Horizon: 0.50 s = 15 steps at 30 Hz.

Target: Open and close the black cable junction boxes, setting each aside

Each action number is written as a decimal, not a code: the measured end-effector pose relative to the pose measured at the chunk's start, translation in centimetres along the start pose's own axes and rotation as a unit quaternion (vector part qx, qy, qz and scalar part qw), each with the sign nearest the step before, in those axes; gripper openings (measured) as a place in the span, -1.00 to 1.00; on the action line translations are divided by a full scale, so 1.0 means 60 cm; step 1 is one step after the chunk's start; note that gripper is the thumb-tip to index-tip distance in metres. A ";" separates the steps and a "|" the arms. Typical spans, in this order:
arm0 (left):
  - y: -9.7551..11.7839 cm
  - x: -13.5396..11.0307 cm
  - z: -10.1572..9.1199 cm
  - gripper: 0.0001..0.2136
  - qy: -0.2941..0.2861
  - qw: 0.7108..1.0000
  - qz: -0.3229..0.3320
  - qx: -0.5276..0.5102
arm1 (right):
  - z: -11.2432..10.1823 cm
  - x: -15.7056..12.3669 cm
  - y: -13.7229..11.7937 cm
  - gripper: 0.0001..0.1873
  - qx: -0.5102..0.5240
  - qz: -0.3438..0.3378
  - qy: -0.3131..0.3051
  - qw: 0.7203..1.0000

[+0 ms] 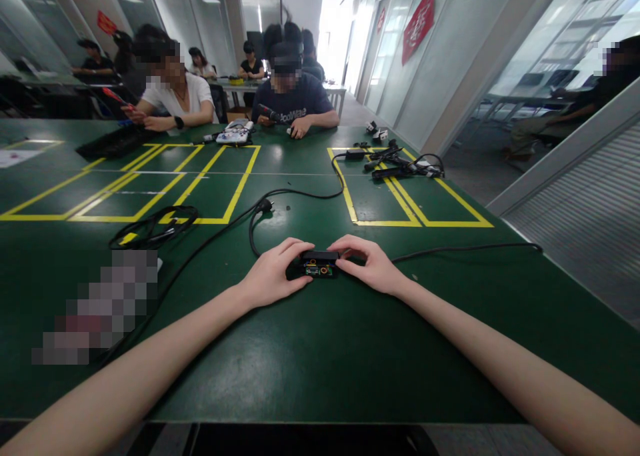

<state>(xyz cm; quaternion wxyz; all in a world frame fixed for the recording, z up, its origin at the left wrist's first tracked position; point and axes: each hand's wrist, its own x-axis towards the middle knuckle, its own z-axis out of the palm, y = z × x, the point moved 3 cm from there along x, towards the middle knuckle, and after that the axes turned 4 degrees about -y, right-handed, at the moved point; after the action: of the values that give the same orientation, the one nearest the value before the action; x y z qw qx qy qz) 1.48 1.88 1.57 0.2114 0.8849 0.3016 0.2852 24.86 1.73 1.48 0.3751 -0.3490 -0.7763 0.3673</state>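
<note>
An opened black power adapter [320, 257] rests on the green table in front of me, its lid part raised at the back. Between its casing halves a circuit board [316, 269] with copper coils shows. My left hand [277, 271] pinches the left end, thumb at the front and fingers behind. At the other end my right hand [367, 267] grips the casing between thumb and fingertips. A black cord [253, 233] with a plug [264, 205] comes from behind the left hand, and another cable [465, 247] runs off to the right from the right hand.
Left of me are a coiled black cable [153, 228] and a blurred-out object [100, 309]. Further away, yellow tape marks the table [320, 369]. Black adapters and cables [400, 166] lie at the far right. Across the table sit two people, with a black tray [113, 141] nearby.
</note>
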 end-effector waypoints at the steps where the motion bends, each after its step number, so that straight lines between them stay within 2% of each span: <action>1: 0.000 0.000 0.000 -0.54 -0.001 1.000 0.002 0.001 | 0.001 0.000 -0.002 -0.80 -0.007 -0.015 -0.005 1.000; 9: 0.002 0.001 0.001 -0.74 -0.023 0.999 0.021 0.030 | 0.012 -0.006 -0.015 -0.75 -0.123 -0.101 -0.061 0.985; 15: 0.007 0.005 0.001 -0.80 -0.047 0.998 0.022 0.046 | 0.017 -0.007 -0.015 -0.69 -0.199 -0.100 -0.062 0.973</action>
<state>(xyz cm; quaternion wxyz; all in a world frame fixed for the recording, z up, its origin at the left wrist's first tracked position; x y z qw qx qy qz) 1.90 1.74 1.85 0.1784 0.9124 0.2847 0.2337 23.96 0.62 1.65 0.2840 -0.3136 -0.8866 0.1868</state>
